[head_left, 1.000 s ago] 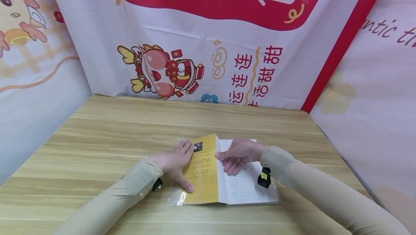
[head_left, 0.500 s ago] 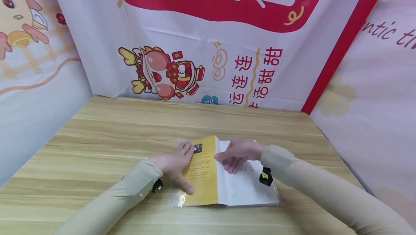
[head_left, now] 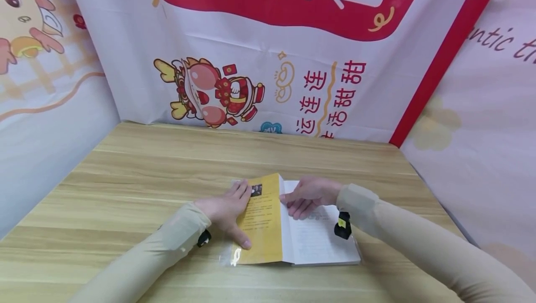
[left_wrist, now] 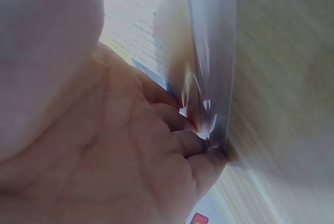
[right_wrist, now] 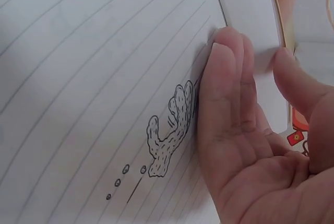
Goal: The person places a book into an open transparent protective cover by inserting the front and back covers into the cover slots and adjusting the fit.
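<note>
An open notebook [head_left: 322, 242] lies on the table, its lined right page showing a small black line drawing [right_wrist: 169, 135]. To its left is a yellow cover flap [head_left: 261, 228] with printed text and a small photo. My left hand [head_left: 230, 207] rests on the flap's left part, thumb spread toward the front. Beside its fingers in the left wrist view, a clear plastic cover [left_wrist: 211, 51] stands up in a band. My right hand [head_left: 311, 196] is over the right page near the fold. Its thumb touches the raised flap edge, while its fairly straight fingers [right_wrist: 224, 88] lie against the page.
The wood-grain table [head_left: 159, 163] extends around the notebook. A white and red printed cloth [head_left: 251, 37] hangs at the table's back edge, and light printed cloths [head_left: 473, 107] hang at both sides.
My right hand has shifted very slightly toward the back of the page, uncovering more of the drawing. The left hand and the notebook have hardly moved.
</note>
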The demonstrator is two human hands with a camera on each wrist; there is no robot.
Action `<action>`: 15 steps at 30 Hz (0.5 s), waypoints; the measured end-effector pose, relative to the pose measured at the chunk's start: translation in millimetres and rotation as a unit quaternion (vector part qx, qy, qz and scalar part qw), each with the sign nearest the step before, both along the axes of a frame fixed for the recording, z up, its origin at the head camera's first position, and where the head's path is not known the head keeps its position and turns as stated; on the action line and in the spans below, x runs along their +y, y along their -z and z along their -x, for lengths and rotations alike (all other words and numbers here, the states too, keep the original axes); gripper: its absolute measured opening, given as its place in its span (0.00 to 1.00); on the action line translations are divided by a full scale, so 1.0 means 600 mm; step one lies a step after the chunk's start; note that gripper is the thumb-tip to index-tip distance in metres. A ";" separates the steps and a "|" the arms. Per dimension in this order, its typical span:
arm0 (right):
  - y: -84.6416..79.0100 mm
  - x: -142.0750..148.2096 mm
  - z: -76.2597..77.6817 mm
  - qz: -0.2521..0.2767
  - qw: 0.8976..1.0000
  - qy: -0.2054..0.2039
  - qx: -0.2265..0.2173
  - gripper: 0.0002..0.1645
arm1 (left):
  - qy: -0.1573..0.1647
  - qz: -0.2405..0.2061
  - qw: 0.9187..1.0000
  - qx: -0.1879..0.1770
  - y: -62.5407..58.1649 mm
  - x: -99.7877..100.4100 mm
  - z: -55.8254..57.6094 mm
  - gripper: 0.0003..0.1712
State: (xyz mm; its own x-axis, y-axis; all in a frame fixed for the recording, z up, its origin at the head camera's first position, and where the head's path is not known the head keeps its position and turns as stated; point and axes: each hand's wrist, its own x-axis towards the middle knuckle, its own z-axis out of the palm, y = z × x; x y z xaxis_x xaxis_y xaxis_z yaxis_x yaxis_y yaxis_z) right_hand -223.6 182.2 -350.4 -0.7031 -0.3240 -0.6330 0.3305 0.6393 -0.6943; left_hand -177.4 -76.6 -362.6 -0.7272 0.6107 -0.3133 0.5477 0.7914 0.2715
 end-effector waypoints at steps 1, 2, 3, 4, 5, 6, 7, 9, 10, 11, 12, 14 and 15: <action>0.000 0.000 0.000 -0.001 1.000 0.002 0.000 0.24 | 0.001 0.000 1.000 0.001 0.000 0.000 0.000 0.82; 0.000 -0.001 0.000 -0.001 1.000 0.003 0.001 0.24 | 0.002 0.001 1.000 0.001 0.000 0.000 -0.001 0.82; 0.001 -0.001 0.000 -0.002 1.000 0.004 0.000 0.24 | 0.003 0.001 1.000 0.002 0.000 0.000 -0.001 0.82; 0.001 -0.001 0.000 -0.002 1.000 0.004 0.000 0.24 | 0.003 0.001 1.000 0.003 0.000 0.000 -0.001 0.82; 0.001 -0.001 0.000 -0.002 1.000 0.004 0.000 0.24 | 0.003 0.002 1.000 0.003 0.000 0.000 -0.001 0.82; 0.001 -0.001 0.000 -0.002 1.000 0.004 0.000 0.24 | 0.003 0.003 1.000 0.003 0.000 0.000 -0.002 0.82; 0.001 -0.001 0.000 -0.002 1.000 0.003 0.000 0.24 | 0.002 0.002 1.000 0.003 0.000 0.000 -0.002 0.82; 0.001 -0.002 0.000 -0.005 1.000 0.003 0.001 0.24 | 0.001 0.003 1.000 0.005 0.000 0.001 -0.002 0.82; 0.000 -0.002 0.000 -0.006 1.000 0.003 0.002 0.24 | 0.001 0.003 1.000 0.005 0.001 0.001 -0.002 0.82; 0.000 -0.002 0.000 -0.007 1.000 0.003 0.002 0.24 | 0.001 0.004 1.000 0.006 0.001 0.001 -0.002 0.82; 0.000 -0.003 0.000 -0.008 1.000 0.003 0.003 0.24 | 0.001 0.004 1.000 0.007 0.001 0.001 -0.002 0.82; -0.001 -0.004 0.000 -0.011 1.000 0.003 0.005 0.24 | 0.004 0.005 1.000 0.010 0.002 0.001 -0.002 0.82; -0.001 -0.004 0.000 -0.014 1.000 0.003 0.006 0.25 | 0.004 0.006 1.000 0.010 0.002 0.001 -0.002 0.82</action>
